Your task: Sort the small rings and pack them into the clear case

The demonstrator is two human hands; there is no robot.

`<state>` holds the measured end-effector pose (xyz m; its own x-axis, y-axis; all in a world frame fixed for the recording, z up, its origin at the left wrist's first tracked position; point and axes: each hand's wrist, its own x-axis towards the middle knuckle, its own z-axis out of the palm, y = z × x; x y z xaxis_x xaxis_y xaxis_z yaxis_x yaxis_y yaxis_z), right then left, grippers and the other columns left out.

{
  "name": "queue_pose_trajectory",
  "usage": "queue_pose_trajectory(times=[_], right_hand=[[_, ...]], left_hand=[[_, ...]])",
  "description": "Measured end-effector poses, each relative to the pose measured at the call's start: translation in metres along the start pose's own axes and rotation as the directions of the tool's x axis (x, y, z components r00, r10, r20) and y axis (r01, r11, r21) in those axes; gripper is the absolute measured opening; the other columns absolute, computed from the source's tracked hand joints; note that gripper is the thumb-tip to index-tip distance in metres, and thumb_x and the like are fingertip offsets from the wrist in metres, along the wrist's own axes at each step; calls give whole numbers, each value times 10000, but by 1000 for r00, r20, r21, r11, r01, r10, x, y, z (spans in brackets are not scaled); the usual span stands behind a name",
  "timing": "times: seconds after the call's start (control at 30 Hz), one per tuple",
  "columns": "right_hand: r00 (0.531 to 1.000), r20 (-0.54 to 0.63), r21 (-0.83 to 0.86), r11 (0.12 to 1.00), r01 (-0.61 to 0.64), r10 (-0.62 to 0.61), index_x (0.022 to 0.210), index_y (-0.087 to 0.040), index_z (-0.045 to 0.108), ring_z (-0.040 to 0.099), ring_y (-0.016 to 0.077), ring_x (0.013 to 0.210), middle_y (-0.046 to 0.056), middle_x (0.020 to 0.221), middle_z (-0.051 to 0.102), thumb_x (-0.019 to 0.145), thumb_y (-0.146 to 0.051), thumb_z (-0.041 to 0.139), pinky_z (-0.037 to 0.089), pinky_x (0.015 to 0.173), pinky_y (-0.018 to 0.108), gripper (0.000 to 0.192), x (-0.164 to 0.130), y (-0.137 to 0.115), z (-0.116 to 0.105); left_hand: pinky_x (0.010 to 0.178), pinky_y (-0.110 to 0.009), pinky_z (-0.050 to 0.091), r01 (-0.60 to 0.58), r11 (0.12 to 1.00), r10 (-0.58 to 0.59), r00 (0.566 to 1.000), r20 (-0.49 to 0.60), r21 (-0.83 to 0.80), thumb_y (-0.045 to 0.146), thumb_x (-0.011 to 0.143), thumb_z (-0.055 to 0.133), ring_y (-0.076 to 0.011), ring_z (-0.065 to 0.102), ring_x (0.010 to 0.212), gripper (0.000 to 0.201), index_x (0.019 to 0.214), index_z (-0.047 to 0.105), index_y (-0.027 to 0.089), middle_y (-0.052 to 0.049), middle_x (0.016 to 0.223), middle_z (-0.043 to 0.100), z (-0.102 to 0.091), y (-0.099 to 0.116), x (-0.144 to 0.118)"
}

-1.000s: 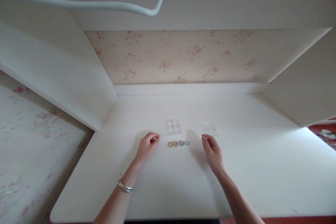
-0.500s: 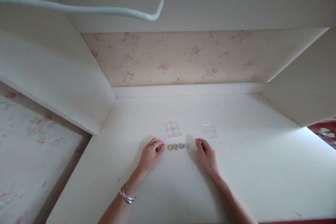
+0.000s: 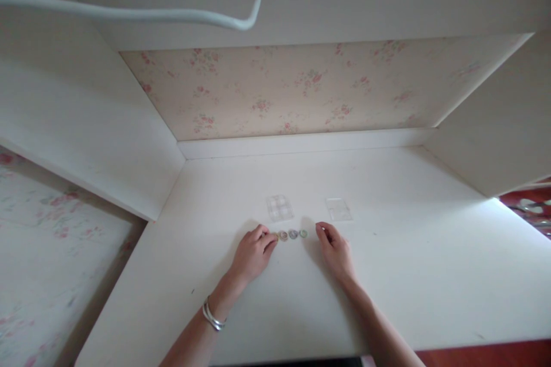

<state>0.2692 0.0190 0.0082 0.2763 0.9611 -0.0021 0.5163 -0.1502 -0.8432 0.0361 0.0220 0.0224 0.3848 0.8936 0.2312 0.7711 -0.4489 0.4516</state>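
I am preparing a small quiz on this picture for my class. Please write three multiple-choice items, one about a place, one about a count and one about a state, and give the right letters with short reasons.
1. Where does the row of small rings lie?
A. between the two hands
B. inside the clear tray
C. at the table's right edge

2. How many rings show uncovered beside the left hand?
A. one
B. three
C. six

3. What is the state of the clear gridded tray?
A. held up by the right hand
B. lying flat on the table, untouched
C. turned on its side

Answers:
1. A, the rings sit between the left hand and the right hand.
2. B, three rings are plainly visible; the fingers reach the row's left end.
3. B, it rests on the white table behind the rings, apart from both hands.
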Motion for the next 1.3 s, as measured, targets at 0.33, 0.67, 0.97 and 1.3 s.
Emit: queue_pose_trajectory(times=[0.33, 0.67, 0.97, 1.3], right_hand=[[1000, 22, 2, 1000, 10, -10, 961, -183, 656, 587, 188, 685, 57, 765, 667, 841, -573, 378, 425, 647, 277, 494, -1, -5, -3], [999, 24, -11, 1000, 25, -24, 954, -199, 655, 581, 171, 673, 35, 749, 664, 854, -559, 379, 417, 637, 260, 464, -1, -3, -3], [999, 20, -2, 999, 38, -38, 955, -186, 651, 580, 181, 674, 50, 759, 664, 850, -564, 369, 420, 632, 271, 483, -1, -1, -1], [999, 15, -14, 999, 36, -36, 952, -201, 655, 596, 190, 695, 48, 769, 674, 846, -565, 363, 430, 650, 280, 479, 1, -1, 0]], left_hand=[[751, -298, 466, 24, 1000, -25, 999, 34, 19, 301, 890, 499, -148, 576, 787, 193, 1023, 629, 250, -40, 950, 575, 0, 1, 1], [732, -269, 457, 45, 999, -45, 999, 8, -28, 251, 932, 415, -133, 562, 766, 229, 947, 642, 228, -36, 890, 559, 3, 1, 1], [741, -262, 478, 120, 954, -151, 984, -94, -276, 324, 916, 445, -129, 551, 761, 229, 956, 646, 221, -37, 896, 546, -8, -2, 18], [773, -273, 469, 99, 978, -131, 977, -167, -185, 251, 871, 504, -140, 563, 790, 179, 923, 669, 208, -34, 884, 555, -1, -20, 79]])
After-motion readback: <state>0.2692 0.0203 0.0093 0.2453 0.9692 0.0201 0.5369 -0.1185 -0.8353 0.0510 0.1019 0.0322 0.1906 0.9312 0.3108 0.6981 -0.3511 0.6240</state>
